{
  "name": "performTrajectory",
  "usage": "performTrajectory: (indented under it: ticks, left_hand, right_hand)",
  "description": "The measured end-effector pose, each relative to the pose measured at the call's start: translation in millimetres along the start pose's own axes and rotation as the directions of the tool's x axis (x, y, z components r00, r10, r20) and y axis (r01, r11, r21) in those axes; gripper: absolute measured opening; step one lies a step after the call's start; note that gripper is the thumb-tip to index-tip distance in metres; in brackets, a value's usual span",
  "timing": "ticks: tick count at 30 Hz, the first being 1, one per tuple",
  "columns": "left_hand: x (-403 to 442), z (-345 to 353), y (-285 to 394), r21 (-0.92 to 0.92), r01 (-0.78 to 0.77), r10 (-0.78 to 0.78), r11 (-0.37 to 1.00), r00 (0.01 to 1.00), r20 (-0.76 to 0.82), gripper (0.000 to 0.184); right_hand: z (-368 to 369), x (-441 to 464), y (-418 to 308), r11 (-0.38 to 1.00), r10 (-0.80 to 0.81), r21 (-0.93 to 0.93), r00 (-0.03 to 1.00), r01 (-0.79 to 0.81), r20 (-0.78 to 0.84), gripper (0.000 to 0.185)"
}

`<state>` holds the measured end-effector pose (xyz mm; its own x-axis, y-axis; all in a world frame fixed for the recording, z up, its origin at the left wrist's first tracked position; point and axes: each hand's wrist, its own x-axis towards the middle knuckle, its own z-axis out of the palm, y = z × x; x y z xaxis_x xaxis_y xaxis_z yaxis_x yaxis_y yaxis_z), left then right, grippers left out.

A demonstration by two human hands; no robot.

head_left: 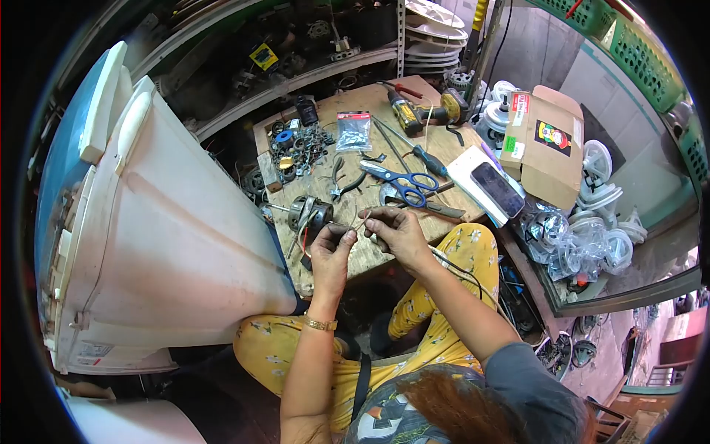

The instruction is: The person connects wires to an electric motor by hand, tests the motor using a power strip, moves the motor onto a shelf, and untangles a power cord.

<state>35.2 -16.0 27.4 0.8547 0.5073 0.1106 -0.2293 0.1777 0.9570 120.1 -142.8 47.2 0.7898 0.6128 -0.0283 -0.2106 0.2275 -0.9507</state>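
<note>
And there it was, a thin wire (359,221) strung between two sets of fingertips! The left hand (330,255) had thumb and finger pinched on one side; the right hand (399,233) nipped the other, with blue scissors (404,178) lying just beyond it. Light stuff, I judged, more bendy than stiff, easily kinked, best gripped close to the tip. A small motor (310,213) sat just past the left hand. But the wire's ends? Lost among the fingers! Whether it ran to that motor, I couldn't tell; both palms were hidden too.
</note>
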Motion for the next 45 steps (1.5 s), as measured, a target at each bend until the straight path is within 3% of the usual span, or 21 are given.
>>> performTrajectory:
  ticks: [7, 14, 18, 20, 21, 23, 25, 27, 31, 37, 41, 45]
  left_hand:
    - [4.0, 2.1, -3.7, -0.071, -0.023, 0.014, 0.997, 0.992, -0.127, 0.003]
    - [6.6, 5.8, -19.7, 0.112, -0.096, 0.102, 0.989, 0.994, -0.050, 0.006]
    - [9.2, 5.5, -27.7, 0.229, -0.129, 0.143, 0.965, 0.989, -0.046, 0.006]
    - [11.9, 2.7, -28.5, 0.264, -0.154, 0.164, 0.952, 0.986, -0.014, 0.006]
    - [14.1, 2.1, -26.6, 0.272, -0.165, 0.167, 0.948, 0.986, 0.016, 0.005]
    - [17.9, 5.9, -20.9, 0.315, -0.182, 0.169, 0.932, 0.983, 0.069, 0.005]
    - [20.7, 11.4, -6.9, 0.515, -0.278, 0.198, 0.811, 0.958, 0.206, 0.006]
    - [24.4, 13.6, -3.9, 0.661, -0.374, 0.197, 0.651, 0.924, 0.329, 0.007]
    - [29.8, 18.0, -5.6, 0.739, -0.450, 0.130, 0.502, 0.883, 0.450, 0.008]
    - [39.6, 26.0, -5.6, 0.749, -0.306, -0.054, 0.588, 0.909, 0.414, 0.007]
    - [49.2, 22.9, -13.2, 0.768, -0.301, -0.119, 0.565, 0.892, 0.437, 0.008]
    - [50.2, 22.7, -10.8, 0.777, -0.275, -0.150, 0.566, 0.892, 0.425, 0.009]
  right_hand:
    - [6.2, -7.7, 16.8, 0.998, 0.006, 0.060, 0.993, 0.001, -0.121, 0.012]
    - [-7.7, -19.7, 27.0, 0.973, 0.156, 0.200, 0.963, -0.112, -0.219, 0.011]
    - [-13.1, -25.3, 24.5, 0.974, 0.193, 0.148, 0.967, -0.169, -0.167, 0.026]
    - [-9.7, -40.4, 15.6, 0.974, 0.210, 0.115, 0.971, -0.197, -0.111, 0.040]
    - [-13.0, -48.1, 12.4, 0.969, 0.242, 0.052, 0.970, -0.241, -0.022, 0.055]
    - [-20.2, -66.5, 12.0, 0.983, 0.166, -0.082, 0.985, -0.162, 0.044, 0.055]
    - [-28.3, -83.4, 24.7, 0.991, 0.102, -0.102, 0.988, -0.091, 0.112, 0.055]
    - [-38.4, -98.9, 33.2, 0.986, 0.141, -0.108, 0.980, -0.127, 0.140, 0.055]
    - [-47.1, -113.0, 29.4, 0.971, 0.220, -0.126, 0.965, -0.203, 0.142, 0.053]
    - [-51.4, -113.6, 31.1, 0.962, 0.259, -0.127, 0.954, -0.241, 0.152, 0.049]
    - [-49.8, -111.8, 33.9, 0.972, 0.210, -0.144, 0.964, -0.187, 0.163, 0.047]
    - [-52.6, -112.3, 39.6, 0.963, 0.255, -0.131, 0.952, -0.235, 0.169, 0.044]
